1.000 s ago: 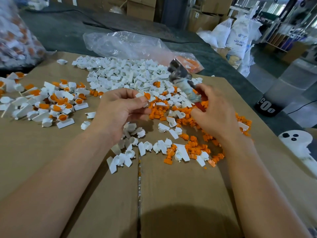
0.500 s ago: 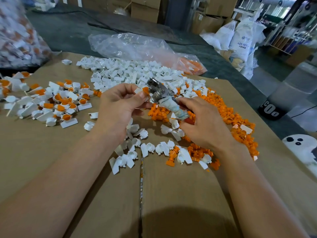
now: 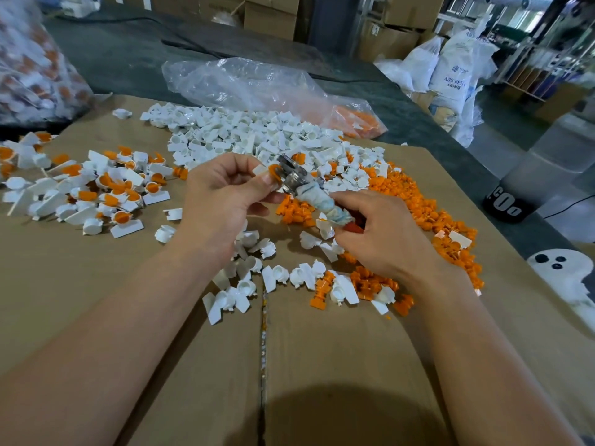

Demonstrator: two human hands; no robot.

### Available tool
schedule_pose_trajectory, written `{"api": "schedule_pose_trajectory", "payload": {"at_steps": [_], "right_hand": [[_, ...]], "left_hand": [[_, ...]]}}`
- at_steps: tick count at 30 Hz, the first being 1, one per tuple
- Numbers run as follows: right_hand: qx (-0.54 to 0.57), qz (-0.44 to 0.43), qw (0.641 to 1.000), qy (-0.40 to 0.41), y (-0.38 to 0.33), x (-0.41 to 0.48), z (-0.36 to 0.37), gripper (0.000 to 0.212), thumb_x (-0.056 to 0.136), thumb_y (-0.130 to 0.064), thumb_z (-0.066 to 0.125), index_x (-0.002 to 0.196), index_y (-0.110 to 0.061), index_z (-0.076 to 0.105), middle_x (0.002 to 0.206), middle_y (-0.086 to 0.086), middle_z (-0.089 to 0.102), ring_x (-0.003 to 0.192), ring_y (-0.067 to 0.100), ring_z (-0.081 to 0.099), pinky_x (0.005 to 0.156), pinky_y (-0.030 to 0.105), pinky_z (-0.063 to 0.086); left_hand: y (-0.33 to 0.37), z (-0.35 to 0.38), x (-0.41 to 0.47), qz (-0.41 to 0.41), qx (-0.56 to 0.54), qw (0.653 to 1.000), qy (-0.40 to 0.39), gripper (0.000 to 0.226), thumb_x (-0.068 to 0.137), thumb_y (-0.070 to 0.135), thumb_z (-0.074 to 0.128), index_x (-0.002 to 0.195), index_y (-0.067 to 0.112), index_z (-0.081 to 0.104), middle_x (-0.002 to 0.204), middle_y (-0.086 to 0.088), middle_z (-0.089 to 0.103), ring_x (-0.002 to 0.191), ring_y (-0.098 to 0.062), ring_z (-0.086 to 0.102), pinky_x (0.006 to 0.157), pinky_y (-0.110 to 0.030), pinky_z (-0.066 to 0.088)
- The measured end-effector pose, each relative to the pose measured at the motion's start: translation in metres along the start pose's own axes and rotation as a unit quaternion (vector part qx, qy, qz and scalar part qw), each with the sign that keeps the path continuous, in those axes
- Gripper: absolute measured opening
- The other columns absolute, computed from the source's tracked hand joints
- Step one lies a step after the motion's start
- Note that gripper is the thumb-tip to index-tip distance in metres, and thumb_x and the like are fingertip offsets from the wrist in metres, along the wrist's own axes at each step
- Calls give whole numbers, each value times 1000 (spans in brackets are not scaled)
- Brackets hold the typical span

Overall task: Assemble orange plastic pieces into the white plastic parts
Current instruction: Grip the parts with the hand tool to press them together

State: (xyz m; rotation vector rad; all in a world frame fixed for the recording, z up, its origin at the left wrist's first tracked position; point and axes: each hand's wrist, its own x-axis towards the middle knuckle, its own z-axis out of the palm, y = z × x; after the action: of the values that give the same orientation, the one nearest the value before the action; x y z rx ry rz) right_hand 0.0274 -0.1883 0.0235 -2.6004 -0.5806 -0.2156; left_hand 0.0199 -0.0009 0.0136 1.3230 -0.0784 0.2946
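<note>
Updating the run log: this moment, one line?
left hand: pinches orange-white piece | right hand: grips wrapped tool | tool at piece

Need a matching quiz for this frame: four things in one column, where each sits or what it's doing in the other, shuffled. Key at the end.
Things
1. left hand
2. right hand
3. assembled white-and-orange pieces
4. clear plastic bag

Places or states
A. lies beyond the heap of white parts
B. grips the wrapped tool
C. piled at the left of the cardboard
D. pinches an orange-and-white piece

Pairs: 1-D, 2-B, 3-C, 4-A
</note>
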Motion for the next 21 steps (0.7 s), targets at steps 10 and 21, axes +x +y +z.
{"api": "schedule_pose_trajectory", "payload": {"at_steps": [10,21], "right_hand": [[15,9,1000,12,-9,-2,3,22,79,-13,61,99,-20,67,82,0,66,71,15,58,63,39,50],[-14,8,1000,25,-14,-2,6,16,78,-15,62,93,-12,67,74,4,64,64,18,55,57,38,49]], "left_hand": [[-2,-1,0,-16,-8,1000,14,23,82,-10,56,68,9,55,50,4,63,48,-10,63,45,-17,49],[0,-1,0,-41,-27,998,41,22,81,-9,58,67,7,54,46,4,60,45,-10,62,45,-18,50]]}}
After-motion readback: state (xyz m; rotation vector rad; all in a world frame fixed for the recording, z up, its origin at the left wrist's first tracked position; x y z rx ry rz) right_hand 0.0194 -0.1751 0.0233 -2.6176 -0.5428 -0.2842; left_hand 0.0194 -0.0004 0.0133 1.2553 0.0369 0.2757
